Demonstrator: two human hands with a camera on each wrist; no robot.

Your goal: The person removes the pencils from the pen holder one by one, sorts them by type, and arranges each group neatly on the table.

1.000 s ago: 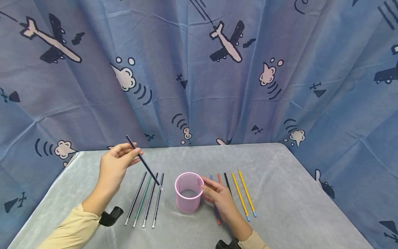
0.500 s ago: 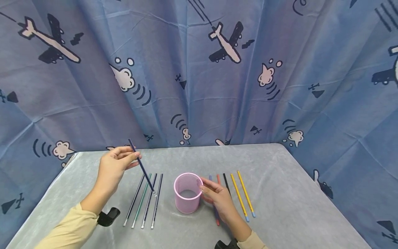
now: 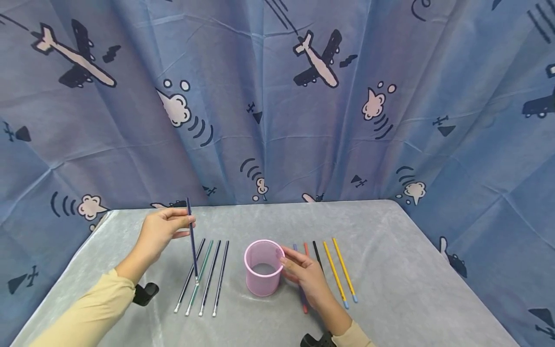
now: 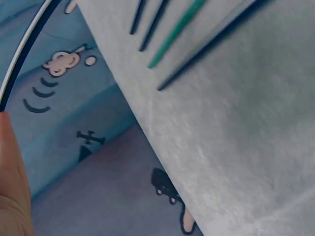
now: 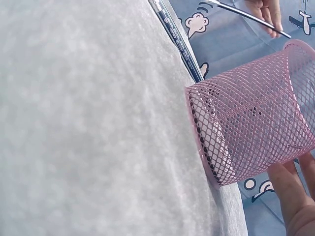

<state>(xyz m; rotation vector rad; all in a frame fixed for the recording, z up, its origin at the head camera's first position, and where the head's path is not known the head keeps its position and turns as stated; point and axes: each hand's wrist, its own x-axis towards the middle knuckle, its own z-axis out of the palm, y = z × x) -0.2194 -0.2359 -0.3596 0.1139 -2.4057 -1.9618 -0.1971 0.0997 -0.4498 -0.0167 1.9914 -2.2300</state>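
My left hand point(image 3: 159, 233) pinches a dark blue pencil point(image 3: 191, 238) near its upper part. The pencil stands nearly upright, its silvery lower end in front of the green pencil point(image 3: 192, 300); whether they touch I cannot tell. In the left wrist view, part of the held pencil point(image 4: 24, 51) shows at upper left. A pink mesh pencil cup point(image 3: 262, 286) stands upright mid-table, with nothing seen inside. My right hand point(image 3: 307, 278) holds its right side, thumb near the rim. The right wrist view shows fingers point(image 5: 285, 189) against the mesh wall.
Left of the cup lie several pencils side by side, among them a dark one point(image 3: 221, 277). To the right are yellow pencils point(image 3: 336, 273), a black pencil point(image 3: 317, 252) and a red pencil point(image 3: 305, 307), partly behind the right hand. A patterned curtain point(image 3: 277, 120) hangs behind the grey-covered table point(image 3: 412, 289).
My left hand has drawn slightly left and lower with the pencil, which has swung from slanted to nearly upright; its lower end moved left and down. The right hand and cup stay put.
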